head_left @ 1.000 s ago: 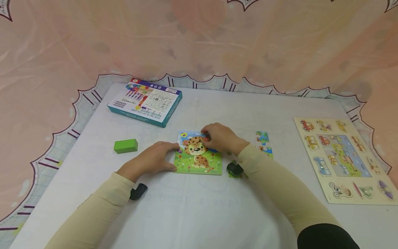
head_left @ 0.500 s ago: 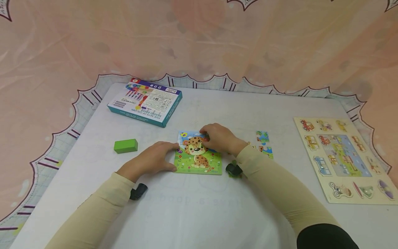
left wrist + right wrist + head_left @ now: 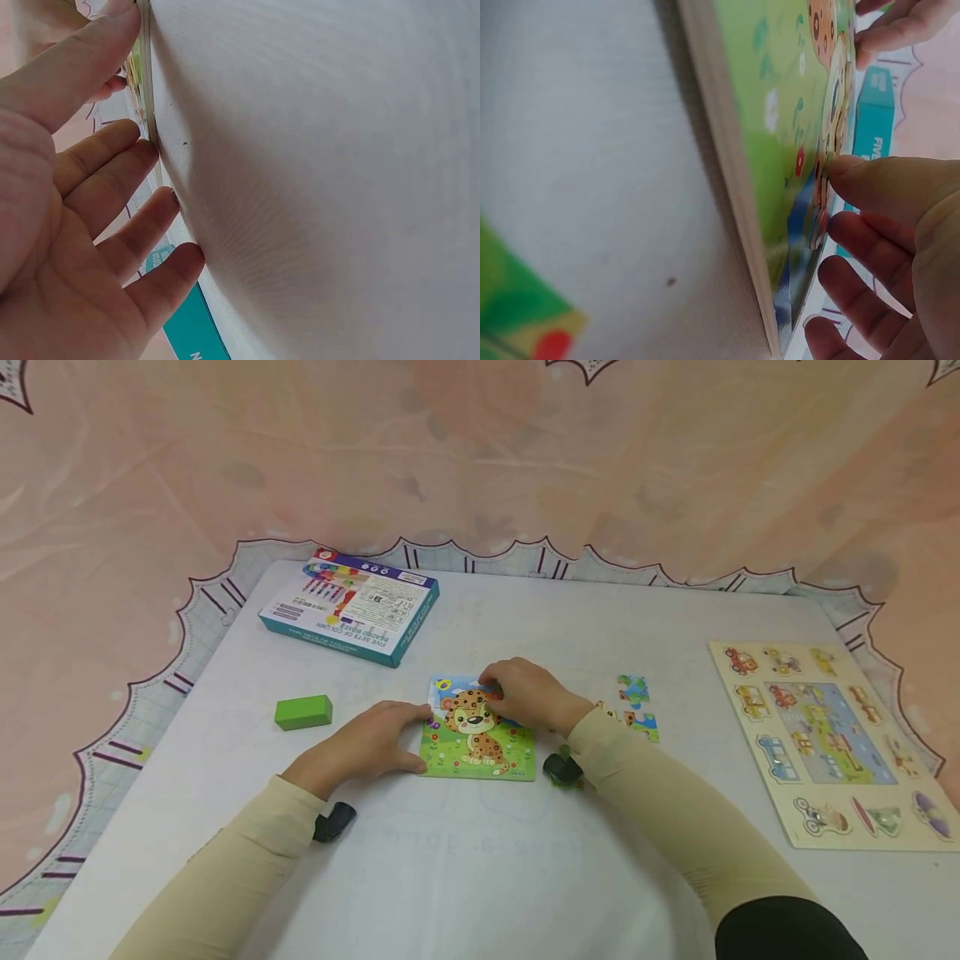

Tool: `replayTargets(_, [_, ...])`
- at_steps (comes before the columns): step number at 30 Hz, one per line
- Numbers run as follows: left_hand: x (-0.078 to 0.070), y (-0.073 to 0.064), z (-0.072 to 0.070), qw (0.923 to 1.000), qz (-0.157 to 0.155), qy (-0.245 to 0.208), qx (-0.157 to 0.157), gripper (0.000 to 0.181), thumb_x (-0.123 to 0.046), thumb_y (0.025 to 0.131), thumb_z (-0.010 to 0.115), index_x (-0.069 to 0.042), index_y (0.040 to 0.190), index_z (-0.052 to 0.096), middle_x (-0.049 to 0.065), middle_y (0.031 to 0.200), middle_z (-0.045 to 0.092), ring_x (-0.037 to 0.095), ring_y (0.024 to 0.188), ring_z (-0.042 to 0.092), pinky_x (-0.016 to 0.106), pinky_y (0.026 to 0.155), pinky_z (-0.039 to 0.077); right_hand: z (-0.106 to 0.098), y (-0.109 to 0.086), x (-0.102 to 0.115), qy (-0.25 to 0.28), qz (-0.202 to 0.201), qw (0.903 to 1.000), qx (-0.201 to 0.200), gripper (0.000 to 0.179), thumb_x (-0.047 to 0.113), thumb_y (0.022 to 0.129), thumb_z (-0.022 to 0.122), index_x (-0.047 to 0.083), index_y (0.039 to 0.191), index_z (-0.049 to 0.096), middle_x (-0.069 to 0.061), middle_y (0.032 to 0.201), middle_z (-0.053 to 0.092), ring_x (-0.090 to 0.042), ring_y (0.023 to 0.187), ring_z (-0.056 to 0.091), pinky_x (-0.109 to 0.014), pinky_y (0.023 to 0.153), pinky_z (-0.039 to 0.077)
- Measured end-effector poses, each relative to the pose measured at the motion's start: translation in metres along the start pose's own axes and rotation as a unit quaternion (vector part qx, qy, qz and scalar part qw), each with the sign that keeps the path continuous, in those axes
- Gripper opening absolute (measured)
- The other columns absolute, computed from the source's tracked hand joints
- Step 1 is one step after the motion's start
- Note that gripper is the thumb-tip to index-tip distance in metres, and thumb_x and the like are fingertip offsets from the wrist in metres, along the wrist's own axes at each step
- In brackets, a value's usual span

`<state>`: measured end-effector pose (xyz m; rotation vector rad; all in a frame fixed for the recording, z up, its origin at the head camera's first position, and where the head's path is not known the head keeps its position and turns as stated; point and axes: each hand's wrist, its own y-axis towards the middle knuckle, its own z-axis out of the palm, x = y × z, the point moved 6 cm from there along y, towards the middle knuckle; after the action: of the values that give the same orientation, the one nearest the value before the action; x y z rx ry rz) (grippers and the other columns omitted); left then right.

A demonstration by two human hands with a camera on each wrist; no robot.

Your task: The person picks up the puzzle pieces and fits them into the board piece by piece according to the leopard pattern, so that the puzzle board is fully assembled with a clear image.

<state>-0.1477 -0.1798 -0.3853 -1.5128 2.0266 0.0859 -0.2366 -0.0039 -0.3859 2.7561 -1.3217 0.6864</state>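
Observation:
A leopard jigsaw puzzle board (image 3: pixel 480 756) lies flat on the white table, with green grass along its lower part and blue sky at the top. My left hand (image 3: pixel 367 742) steadies its left side, thumb and fingertips touching the edge; in the left wrist view the fingers (image 3: pixel 112 187) are extended and spread. Over the board's upper right part, my right hand (image 3: pixel 534 695) pinches a puzzle piece (image 3: pixel 821 225) between thumb and fingers. That piece is at the leopard's head, mostly covered by the hand in the head view.
Loose puzzle pieces (image 3: pixel 634 690) lie right of the board, some partly behind the right wrist. A green block (image 3: pixel 303 712) sits at left, a teal-edged box (image 3: pixel 348 606) behind it. A large vehicle puzzle board (image 3: pixel 832 743) occupies the right side.
My right hand has shifted very slightly left over the board's upper part, still pinching the puzzle piece. The left hand and board stay in place.

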Motion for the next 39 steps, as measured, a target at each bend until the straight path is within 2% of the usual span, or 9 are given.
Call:
replayTargets(8, [0.000,-0.001,0.000,1.0000,-0.002,-0.002,0.002,0.077,-0.022,0.081,0.085,-0.002,0.146,0.050,0.017,0.149,0.047,0.037,0.141,0.036,0.051,0.116,0.030,-0.004,-0.004,-0.002,0.011,-0.001,0.9999,-0.002,0.043,0.028,0.095,0.069,0.005,0.131,0.063,-0.007,0.128,0.064,-0.024,0.120,0.054,-0.039,0.106,0.043])
replayTargets(15, [0.000,0.001,0.000,1.0000,-0.004,0.003,-0.001,0.077,-0.023,0.080,0.085,-0.003,0.146,0.050,0.017,0.149,0.047,0.038,0.141,0.036,0.052,0.115,0.030,-0.028,-0.023,-0.011,0.040,-0.001,0.9988,-0.027,0.047,0.029,0.095,0.071,0.005,0.134,0.061,-0.010,0.134,0.060,-0.027,0.121,0.055,-0.043,0.102,0.046])
replayTargets(26, [-0.001,0.000,-0.001,1.0000,0.009,0.000,-0.003,0.075,-0.021,0.081,0.085,-0.001,0.144,0.051,0.019,0.148,0.048,0.038,0.140,0.037,0.051,0.116,0.030,-0.052,-0.053,-0.049,0.045,0.032,0.9970,-0.054,0.050,0.025,0.095,0.070,0.002,0.137,0.058,-0.015,0.136,0.059,-0.032,0.120,0.055,-0.049,0.102,0.045])
replayTargets(39, [-0.001,0.000,0.000,1.0000,0.003,0.000,-0.001,0.076,-0.021,0.081,0.085,-0.002,0.145,0.050,0.018,0.149,0.047,0.038,0.141,0.036,0.051,0.116,0.029,-0.057,-0.086,-0.099,0.070,0.093,0.9918,-0.053,0.051,0.025,0.096,0.068,0.002,0.140,0.055,-0.018,0.138,0.056,-0.037,0.123,0.051,-0.056,0.102,0.043])
